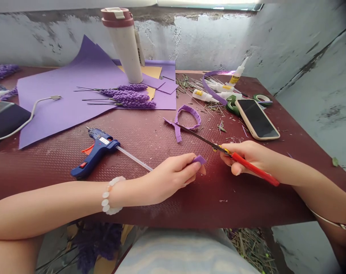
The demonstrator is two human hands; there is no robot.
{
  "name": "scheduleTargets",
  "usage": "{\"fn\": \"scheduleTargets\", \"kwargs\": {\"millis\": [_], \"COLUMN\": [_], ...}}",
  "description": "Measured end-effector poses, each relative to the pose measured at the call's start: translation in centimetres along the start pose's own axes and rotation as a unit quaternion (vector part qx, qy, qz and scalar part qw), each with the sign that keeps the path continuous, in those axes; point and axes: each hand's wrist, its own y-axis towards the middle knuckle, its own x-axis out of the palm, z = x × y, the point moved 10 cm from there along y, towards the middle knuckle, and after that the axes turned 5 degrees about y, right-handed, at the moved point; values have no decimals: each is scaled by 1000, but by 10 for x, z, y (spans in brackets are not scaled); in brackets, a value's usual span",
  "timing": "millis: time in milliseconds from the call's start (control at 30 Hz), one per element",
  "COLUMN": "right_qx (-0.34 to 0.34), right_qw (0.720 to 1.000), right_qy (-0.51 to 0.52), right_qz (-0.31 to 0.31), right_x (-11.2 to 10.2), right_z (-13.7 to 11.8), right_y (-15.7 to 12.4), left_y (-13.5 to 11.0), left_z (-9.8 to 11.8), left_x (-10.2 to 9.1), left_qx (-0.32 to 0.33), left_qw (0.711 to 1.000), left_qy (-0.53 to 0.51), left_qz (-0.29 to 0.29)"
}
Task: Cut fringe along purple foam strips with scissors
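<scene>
My left hand [170, 177] pinches a small piece of purple paper [199, 160] between thumb and fingers. My right hand [247, 158] grips red-handled scissors [254, 169], whose long blades point up and left. Their tips reach a curled, fringed purple paper strip [187, 118] lying on the dark red table mat [150, 137]. The blades are closed or nearly so, and the small paper piece sits apart from them. A blue hot glue gun [97, 152] lies left of my left hand, its glue stick pointing toward my wrist.
Paper lavender sprigs [127, 97] lie on purple card sheets [67, 99]. A white tumbler [124, 45] stands behind them. A phone [257, 120], glue bottles [211, 96], green tape [233, 106] and scattered stem bits lie to the right. Walls border the far and right sides.
</scene>
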Motion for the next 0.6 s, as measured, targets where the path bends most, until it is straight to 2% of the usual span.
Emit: {"fn": "scheduleTargets", "kwargs": {"millis": [100, 200, 400, 600], "right_qx": [16, 33, 54, 95], "right_qw": [999, 996, 988, 969], "right_qy": [-22, -56, -134, -212], "right_qz": [25, 53, 63, 87], "right_x": [-6, -12, -14, -14], "right_z": [-2, -5, -7, 1], "right_y": [2, 2, -4, -2], "left_y": [0, 1, 6, 7], "left_z": [-10, -12, -1, -1], "left_x": [3, 2, -15, -34], "left_qx": [-32, -27, 34, 53], "left_qw": [999, 999, 994, 978], "left_qy": [37, 34, -57, -117], "left_qz": [-20, -7, 88, 167]}}
